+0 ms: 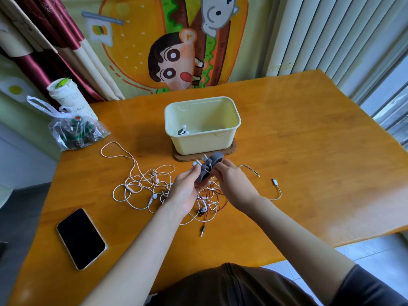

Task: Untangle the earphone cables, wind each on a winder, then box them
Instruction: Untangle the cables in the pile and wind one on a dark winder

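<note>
My left hand [185, 191] grips a grey winder [209, 167] just above the table, with white earbuds [197, 162] sticking out at its top. My right hand [231, 180] pinches a white cable against the winder from the right side. That cable trails right to a small white plug [274, 181]. Under and left of my hands lies a tangle of white cables [143, 186] mixed with a red cable [217, 193]. A pale yellow box [202, 138] stands behind my hands on a brown mat and holds one wound earphone [182, 130].
A black phone [81, 238] lies face up at the front left. At the back left sit a clear plastic bag [72, 131] of dark items and a white cup [70, 99]. A jack plug [202, 231] lies near the front edge of the table [309, 151].
</note>
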A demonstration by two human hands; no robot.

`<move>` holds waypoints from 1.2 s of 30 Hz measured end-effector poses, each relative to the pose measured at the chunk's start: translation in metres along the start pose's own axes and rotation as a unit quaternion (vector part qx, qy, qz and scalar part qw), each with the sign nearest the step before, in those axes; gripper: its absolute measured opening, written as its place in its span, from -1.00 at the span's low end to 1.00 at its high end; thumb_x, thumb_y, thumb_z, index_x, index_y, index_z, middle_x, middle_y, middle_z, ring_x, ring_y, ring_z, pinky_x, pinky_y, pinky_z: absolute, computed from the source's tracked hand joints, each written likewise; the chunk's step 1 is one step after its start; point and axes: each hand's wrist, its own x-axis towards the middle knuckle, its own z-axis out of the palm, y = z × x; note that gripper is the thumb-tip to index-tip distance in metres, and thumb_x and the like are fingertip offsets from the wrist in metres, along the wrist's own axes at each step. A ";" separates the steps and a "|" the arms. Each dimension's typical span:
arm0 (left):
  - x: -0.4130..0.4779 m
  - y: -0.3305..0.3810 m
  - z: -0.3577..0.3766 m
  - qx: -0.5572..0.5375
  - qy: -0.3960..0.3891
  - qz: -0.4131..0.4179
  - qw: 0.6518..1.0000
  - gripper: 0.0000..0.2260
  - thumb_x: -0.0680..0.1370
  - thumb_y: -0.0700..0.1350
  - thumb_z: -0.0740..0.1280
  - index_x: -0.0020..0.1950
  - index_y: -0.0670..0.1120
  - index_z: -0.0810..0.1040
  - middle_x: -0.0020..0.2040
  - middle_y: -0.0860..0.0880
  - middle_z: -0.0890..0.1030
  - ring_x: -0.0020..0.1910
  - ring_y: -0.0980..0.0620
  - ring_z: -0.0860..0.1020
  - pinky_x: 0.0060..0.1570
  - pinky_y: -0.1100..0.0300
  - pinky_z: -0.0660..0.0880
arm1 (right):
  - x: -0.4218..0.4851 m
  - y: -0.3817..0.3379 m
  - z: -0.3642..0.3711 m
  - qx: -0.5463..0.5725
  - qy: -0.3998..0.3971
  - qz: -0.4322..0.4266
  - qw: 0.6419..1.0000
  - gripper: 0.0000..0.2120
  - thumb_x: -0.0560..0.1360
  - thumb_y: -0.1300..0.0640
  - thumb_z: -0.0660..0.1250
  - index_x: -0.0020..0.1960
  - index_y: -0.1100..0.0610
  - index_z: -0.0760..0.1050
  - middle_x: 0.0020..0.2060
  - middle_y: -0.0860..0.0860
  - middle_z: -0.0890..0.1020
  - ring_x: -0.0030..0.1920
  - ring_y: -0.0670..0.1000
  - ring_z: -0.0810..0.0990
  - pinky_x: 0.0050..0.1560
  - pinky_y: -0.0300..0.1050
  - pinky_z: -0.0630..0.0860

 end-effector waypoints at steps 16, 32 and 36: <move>0.000 -0.001 -0.002 0.067 0.007 -0.016 0.998 -0.78 0.56 -0.06 0.32 0.08 -0.16 0.62 -0.04 -0.10 0.66 -0.07 0.00 0.61 -0.04 0.17 0.49 | -0.004 -0.002 0.002 -0.033 -0.025 -0.023 0.999 -0.80 0.62 0.18 0.12 0.06 0.24 0.49 -0.03 0.11 0.49 -0.16 0.13 0.54 -0.17 0.02 0.53; -0.002 0.005 0.003 0.095 0.005 -0.022 0.995 -0.87 0.51 -0.07 0.39 0.00 -0.06 0.64 -0.06 -0.04 0.68 -0.04 0.02 0.60 0.04 0.11 0.45 | -0.006 -0.004 -0.001 -0.060 -0.011 -0.007 0.998 -0.75 0.64 0.08 0.07 0.05 0.23 0.43 -0.10 0.12 0.52 -0.29 0.09 0.44 -0.35 -0.12 0.26; 0.000 0.004 0.001 0.142 0.034 0.024 0.989 -0.90 0.50 -0.09 0.40 -0.01 -0.06 0.64 -0.11 -0.04 0.69 -0.12 0.03 0.64 0.12 0.08 0.49 | -0.007 -0.003 -0.001 -0.070 -0.023 -0.011 0.997 -0.73 0.64 0.05 0.07 0.07 0.21 0.45 -0.08 0.09 0.53 -0.20 0.12 0.53 -0.33 -0.11 0.33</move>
